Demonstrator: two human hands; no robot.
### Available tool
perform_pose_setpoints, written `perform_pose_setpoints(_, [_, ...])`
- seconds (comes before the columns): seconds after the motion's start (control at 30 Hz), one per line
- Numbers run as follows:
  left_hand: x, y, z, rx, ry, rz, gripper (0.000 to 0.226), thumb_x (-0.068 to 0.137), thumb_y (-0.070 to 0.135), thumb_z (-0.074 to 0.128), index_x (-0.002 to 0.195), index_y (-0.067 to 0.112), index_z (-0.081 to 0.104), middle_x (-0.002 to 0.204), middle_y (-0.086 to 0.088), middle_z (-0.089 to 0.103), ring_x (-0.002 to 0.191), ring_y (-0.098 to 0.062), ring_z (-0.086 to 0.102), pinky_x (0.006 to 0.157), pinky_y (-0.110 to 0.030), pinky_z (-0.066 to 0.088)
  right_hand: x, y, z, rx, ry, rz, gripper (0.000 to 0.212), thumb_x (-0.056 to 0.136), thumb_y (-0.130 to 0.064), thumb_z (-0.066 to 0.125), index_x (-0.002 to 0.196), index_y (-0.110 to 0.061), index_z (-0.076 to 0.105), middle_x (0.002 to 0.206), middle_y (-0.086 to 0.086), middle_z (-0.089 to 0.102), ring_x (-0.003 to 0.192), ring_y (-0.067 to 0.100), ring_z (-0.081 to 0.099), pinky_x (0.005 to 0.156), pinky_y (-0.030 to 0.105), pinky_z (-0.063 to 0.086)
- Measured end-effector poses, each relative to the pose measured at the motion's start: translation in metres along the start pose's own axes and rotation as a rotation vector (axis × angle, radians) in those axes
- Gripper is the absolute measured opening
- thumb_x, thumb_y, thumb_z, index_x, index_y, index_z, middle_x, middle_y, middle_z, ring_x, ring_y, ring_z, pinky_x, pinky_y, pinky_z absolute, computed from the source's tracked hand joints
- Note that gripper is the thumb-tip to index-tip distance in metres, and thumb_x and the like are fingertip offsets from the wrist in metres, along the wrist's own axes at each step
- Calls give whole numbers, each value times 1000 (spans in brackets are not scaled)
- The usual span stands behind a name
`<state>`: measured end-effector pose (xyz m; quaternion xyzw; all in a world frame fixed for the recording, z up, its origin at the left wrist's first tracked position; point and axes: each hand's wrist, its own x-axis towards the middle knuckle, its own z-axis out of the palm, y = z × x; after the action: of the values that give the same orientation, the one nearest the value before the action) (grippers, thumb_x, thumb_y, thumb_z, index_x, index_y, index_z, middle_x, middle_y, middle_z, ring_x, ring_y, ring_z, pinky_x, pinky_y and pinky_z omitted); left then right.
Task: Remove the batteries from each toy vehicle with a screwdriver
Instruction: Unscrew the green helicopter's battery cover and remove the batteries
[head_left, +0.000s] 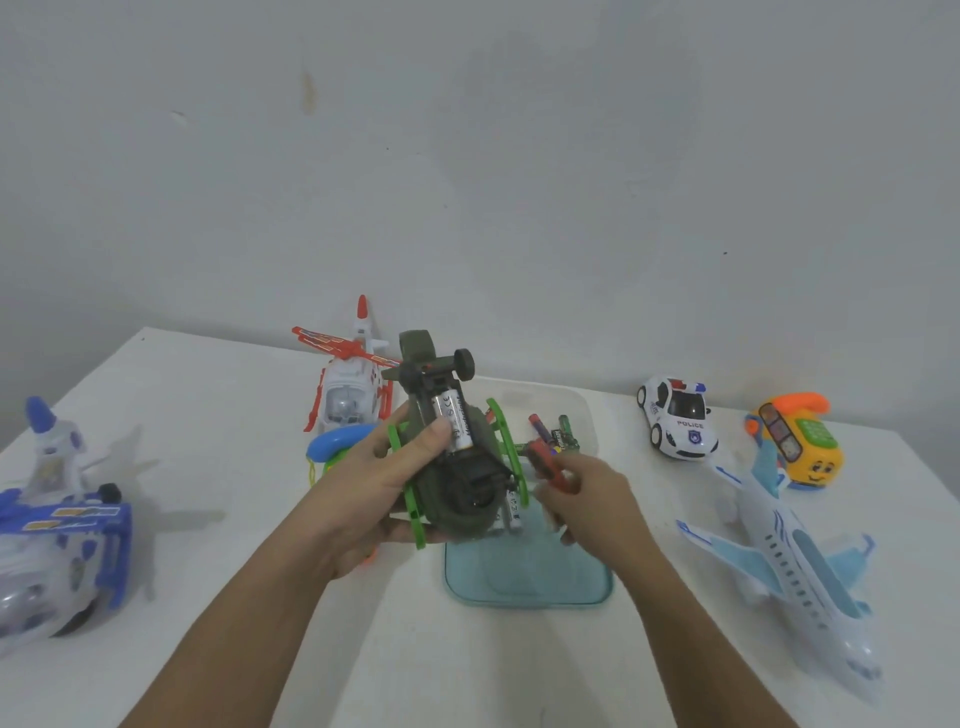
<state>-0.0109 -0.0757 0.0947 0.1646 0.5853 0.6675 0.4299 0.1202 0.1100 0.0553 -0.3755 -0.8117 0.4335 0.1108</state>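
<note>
Green helicopter (464, 496) in left hand (371, 486), screwdriver (546, 461) in right hand (595, 496)

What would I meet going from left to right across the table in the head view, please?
Blue and white helicopter, red and white helicopter, green helicopter gripped by the left hand, red screwdriver in the right hand, police car, yellow toy phone.

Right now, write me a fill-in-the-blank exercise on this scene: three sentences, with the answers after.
1. The left hand grips the upturned ____ toy helicopter.
2. The right hand holds a screwdriver with a ____ handle.
3. The white car bears the word ____.
Missing words: green; red; POLICE.
</note>
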Motion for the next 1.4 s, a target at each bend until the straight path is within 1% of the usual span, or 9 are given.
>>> perform_pose_setpoints(0.13, [-2,1,0,11,9,-4,48,72,48,66,119,39,64,103,-8,77,92,-30,75,77,-51,60,8,13,23,-163,20,-14,23,92,-19,60,110,-30,69,83,6,67,64,21,61,58,30,55])
perform_pose_setpoints(0.3, [-3,1,1,9,10,0,48,75,47,66,122,40,63,104,-8,76,93,-30,75,77,-50,60,10,10,29,-157,29,-27,17,96,-29,58,108,-26,69,73,-1,61,56,13,55,50,21,43])
perform_pose_setpoints(0.57, [-4,-1,3,12,14,-9,51,73,48,68,123,39,62,106,-7,76,94,-31,74,81,-54,59,6,12,14,-49,-16,-58,6,93,-19,60,91,-16,65,83,15,68,75,30,68,72,42,59])
perform_pose_setpoints(0.7, [-4,-3,5,10,6,-22,50,70,47,70,120,41,64,105,-8,76,95,-31,74,83,-56,58,0,-1,-6,5,24,-75,20,96,-41,55,92,-24,66,78,2,69,69,16,67,69,37,58])
perform_pose_setpoints(0.83, [-5,-6,9,4,7,-37,50,70,43,73,118,44,64,105,-8,76,97,-30,74,86,-58,57,-6,-32,-41,39,140,-177,27,95,-51,44,94,-30,62,78,-8,66,69,11,59,63,26,44])
perform_pose_setpoints(1.0, [-7,-5,15,23,-12,-46,39,71,39,74,109,48,69,103,-8,77,92,-30,75,85,-56,58,-17,-74,-71,565,91,-311,35,90,-42,45,91,-9,56,67,4,61,54,16,55,50,26,47])
perform_pose_setpoints(1.1, [-9,-3,19,17,-28,-49,30,71,37,74,98,49,72,103,-9,77,92,-30,74,85,-56,58,-27,-92,-75,698,-4,-398,28,85,-36,49,88,-8,52,71,7,61,62,20,62,57,28,55])
perform_pose_setpoints(1.23, [-10,-2,23,-9,-26,-43,29,70,34,74,96,46,73,101,-10,77,92,-31,75,84,-56,58,-36,-96,-64,687,-116,-457,20,79,-22,62,88,-7,54,82,17,61,77,28,68,71,33,58])
perform_pose_setpoints(1.4, [-11,-2,23,-31,-19,-27,35,72,34,74,106,42,71,100,-11,77,90,-32,75,79,-52,60,-41,-82,-52,611,-179,-535,22,75,6,66,87,-10,55,80,18,66,79,32,70,72,33,58])
